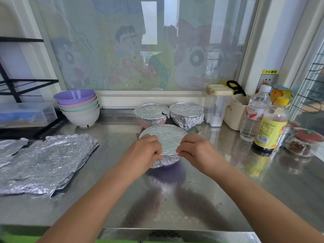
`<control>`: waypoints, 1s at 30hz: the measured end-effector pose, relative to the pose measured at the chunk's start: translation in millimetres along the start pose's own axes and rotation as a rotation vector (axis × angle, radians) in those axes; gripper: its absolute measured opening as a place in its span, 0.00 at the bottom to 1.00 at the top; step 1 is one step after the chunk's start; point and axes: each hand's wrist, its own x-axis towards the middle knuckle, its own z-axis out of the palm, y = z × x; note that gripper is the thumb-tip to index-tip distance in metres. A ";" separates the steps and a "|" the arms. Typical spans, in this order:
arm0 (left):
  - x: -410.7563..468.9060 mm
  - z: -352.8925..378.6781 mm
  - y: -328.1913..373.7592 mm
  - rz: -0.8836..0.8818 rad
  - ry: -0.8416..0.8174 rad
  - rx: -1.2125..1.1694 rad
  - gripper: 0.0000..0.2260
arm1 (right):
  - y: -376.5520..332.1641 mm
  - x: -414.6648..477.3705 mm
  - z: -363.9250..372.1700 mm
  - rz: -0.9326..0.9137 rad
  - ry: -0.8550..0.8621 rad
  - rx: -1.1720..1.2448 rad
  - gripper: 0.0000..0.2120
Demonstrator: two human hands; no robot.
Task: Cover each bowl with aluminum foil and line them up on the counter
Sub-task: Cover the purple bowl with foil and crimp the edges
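A foil-covered bowl (165, 140) sits mid-counter, purple showing under the foil's near edge. My left hand (143, 149) and my right hand (193, 149) flank its near rim, and each pinches the foil edge with curled fingers. Behind it stand two more foil-covered bowls, a pink one (151, 114) with a small tear in its foil and another (186, 114) wrapped further down its sides. A stack of several uncovered bowls (78, 106), purple on top, stands at the back left. Crumpled foil sheets (47, 160) lie on the left of the counter.
The steel counter (175, 199) runs up to a window sill. At the right stand a clear lidded container (217, 104), a cream tub (235, 113), a water bottle (255, 114), a dark sauce bottle (270, 125) and small dishes (305, 139). A plastic box (26, 114) sits far left.
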 end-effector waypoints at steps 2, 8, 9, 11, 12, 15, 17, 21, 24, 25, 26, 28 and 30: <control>0.0 2.2 1.8 -0.005 0.010 0.011 0.11 | -2.9 2.2 0.2 -0.010 -0.003 -0.012 0.03; 2.7 7.9 10.9 0.048 0.016 0.030 0.11 | -14.9 2.4 0.3 -0.010 -0.015 -0.029 0.04; 2.6 7.1 10.3 0.048 0.015 0.028 0.11 | -16.2 2.6 0.0 -0.009 -0.017 -0.031 0.03; 2.4 5.5 8.6 0.035 0.014 0.022 0.11 | -16.4 2.8 -0.2 -0.004 -0.025 -0.020 0.03; 2.5 4.4 7.5 0.029 0.014 0.019 0.11 | -15.3 2.6 -0.3 -0.001 -0.028 -0.015 0.03; 3.3 1.1 5.3 0.028 0.002 0.010 0.11 | -8.1 1.5 -3.0 0.021 -0.028 -0.007 0.06; 3.6 -0.6 2.1 0.027 -0.004 0.014 0.12 | -3.8 1.9 -5.7 0.030 -0.031 -0.008 0.04; 2.0 0.4 -5.2 0.002 0.012 0.017 0.11 | -5.7 6.4 -3.5 0.006 -0.022 -0.034 0.02; 2.8 5.4 1.7 0.000 0.031 -0.002 0.10 | -11.4 9.3 1.8 -0.012 -0.003 -0.047 0.03; 3.7 8.1 5.5 0.004 0.035 -0.001 0.10 | -14.8 9.9 4.5 -0.015 0.001 -0.052 0.05; 4.4 10.4 8.8 0.009 0.035 0.004 0.10 | -18.2 10.3 7.6 -0.018 0.003 -0.057 0.07; 5.7 12.2 10.8 0.004 0.023 0.002 0.09 | -22.7 10.5 10.3 -0.011 -0.005 -0.039 0.11; 5.6 9.5 6.9 0.004 0.006 -0.012 0.08 | -21.3 8.3 7.5 -0.001 -0.006 -0.009 0.11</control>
